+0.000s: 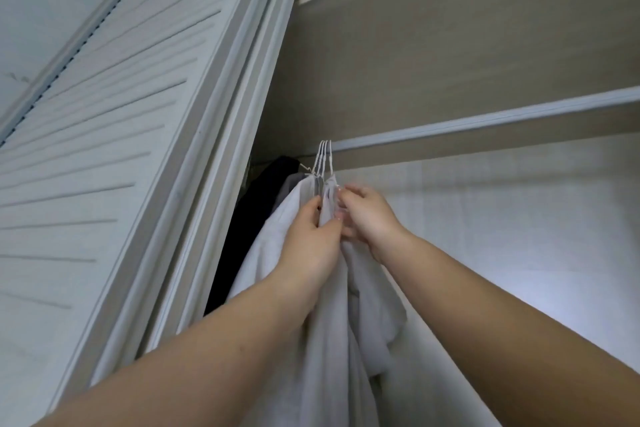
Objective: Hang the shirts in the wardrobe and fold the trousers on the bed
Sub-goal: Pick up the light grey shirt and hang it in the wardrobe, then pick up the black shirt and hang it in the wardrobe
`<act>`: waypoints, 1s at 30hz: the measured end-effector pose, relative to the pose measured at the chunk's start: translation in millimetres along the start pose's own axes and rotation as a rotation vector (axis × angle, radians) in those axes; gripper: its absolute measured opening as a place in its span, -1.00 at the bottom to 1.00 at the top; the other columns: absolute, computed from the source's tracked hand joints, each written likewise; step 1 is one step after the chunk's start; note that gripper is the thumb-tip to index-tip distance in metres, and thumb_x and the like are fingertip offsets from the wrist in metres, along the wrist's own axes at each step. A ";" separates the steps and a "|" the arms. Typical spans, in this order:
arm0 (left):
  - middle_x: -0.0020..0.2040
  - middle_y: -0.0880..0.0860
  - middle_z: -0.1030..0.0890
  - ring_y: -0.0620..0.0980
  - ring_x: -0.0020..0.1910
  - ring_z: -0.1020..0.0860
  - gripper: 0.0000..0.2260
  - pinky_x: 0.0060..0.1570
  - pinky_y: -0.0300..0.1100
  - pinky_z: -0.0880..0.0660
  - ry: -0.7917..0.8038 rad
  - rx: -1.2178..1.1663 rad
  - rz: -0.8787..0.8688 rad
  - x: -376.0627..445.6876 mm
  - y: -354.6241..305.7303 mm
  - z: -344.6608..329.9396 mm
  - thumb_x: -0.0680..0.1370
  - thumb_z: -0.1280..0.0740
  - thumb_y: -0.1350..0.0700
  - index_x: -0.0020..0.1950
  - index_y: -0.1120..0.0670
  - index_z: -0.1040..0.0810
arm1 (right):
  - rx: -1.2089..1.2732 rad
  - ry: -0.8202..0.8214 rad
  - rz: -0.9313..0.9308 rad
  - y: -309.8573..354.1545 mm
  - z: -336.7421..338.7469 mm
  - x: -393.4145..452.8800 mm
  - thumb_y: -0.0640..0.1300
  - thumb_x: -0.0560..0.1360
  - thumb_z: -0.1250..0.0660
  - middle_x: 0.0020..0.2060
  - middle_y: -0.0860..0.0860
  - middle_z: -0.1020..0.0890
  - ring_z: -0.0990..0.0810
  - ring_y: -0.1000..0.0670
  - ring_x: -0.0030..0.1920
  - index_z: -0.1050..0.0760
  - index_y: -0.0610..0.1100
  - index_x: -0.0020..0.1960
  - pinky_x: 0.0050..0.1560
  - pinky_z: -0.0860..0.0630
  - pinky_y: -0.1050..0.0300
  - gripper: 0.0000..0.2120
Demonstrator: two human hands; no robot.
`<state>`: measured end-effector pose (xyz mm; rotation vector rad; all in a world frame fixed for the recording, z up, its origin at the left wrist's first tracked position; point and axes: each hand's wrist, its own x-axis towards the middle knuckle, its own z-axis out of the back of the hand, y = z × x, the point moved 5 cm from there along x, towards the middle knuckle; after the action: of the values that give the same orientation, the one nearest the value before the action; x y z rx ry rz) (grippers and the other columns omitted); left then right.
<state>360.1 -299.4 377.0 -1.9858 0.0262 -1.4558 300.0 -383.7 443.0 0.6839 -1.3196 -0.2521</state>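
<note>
Wardrobe [450, 55] interior fills the view (louvred door [104, 114] at left); a white shirt [329, 322] hangs from the rail [485, 123] on hangers [323, 158], left hand [308, 246] and right hand [367, 215] both pinching its collar

Wardrobe rail [485, 121] carries white hangers [323, 158] with pale shirts [329, 322]
</note>
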 end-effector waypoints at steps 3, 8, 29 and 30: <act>0.32 -0.09 -0.47 -0.18 0.25 -0.45 -0.60 0.29 -0.21 -0.36 0.038 0.017 0.045 -27.8 9.1 5.5 0.58 -0.27 0.18 0.42 0.01 -0.38 | -0.014 0.070 0.016 -3.5 14.2 -46.0 -0.10 0.58 -0.23 0.01 -0.02 -0.59 -0.58 0.01 0.00 -0.41 -0.08 0.35 0.12 -0.54 -0.01 -0.65; 0.40 0.00 -0.42 -0.10 0.37 -0.39 -0.58 0.42 -0.09 -0.27 0.023 0.031 0.165 -93.4 20.8 12.8 0.57 -0.31 0.14 0.43 0.03 -0.39 | 0.075 0.199 0.007 -19.7 33.9 -137.1 -0.14 0.58 -0.24 0.07 0.11 -0.57 -0.55 0.10 0.16 -0.44 0.05 0.23 0.23 -0.50 0.05 -0.75; 0.09 -0.01 -0.64 -0.08 0.08 -0.58 -0.78 0.07 -0.14 -0.49 -0.754 0.425 0.594 -487.1 -70.4 208.2 0.58 -0.27 0.24 0.14 -0.04 -0.53 | 0.547 1.010 -0.306 -37.0 -107.8 -485.0 -0.19 0.55 -0.29 0.07 0.12 -0.60 -0.57 0.12 0.15 -0.49 0.10 0.11 0.18 -0.50 0.13 -0.77; 0.09 -0.01 -0.64 -0.08 0.08 -0.58 -0.78 0.07 -0.14 -0.49 -0.784 0.446 0.604 -502.6 -80.3 214.8 0.58 -0.27 0.23 0.17 -0.02 -0.52 | 0.559 1.048 -0.310 -31.9 -115.0 -501.7 -0.18 0.55 -0.29 0.07 0.13 -0.59 -0.57 0.14 0.14 -0.49 0.11 0.11 0.20 -0.49 0.13 -0.78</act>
<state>324.9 63.7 -37.8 -1.8133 -0.0349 -0.2308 286.7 -102.0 11.2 1.2655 -0.2498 0.2369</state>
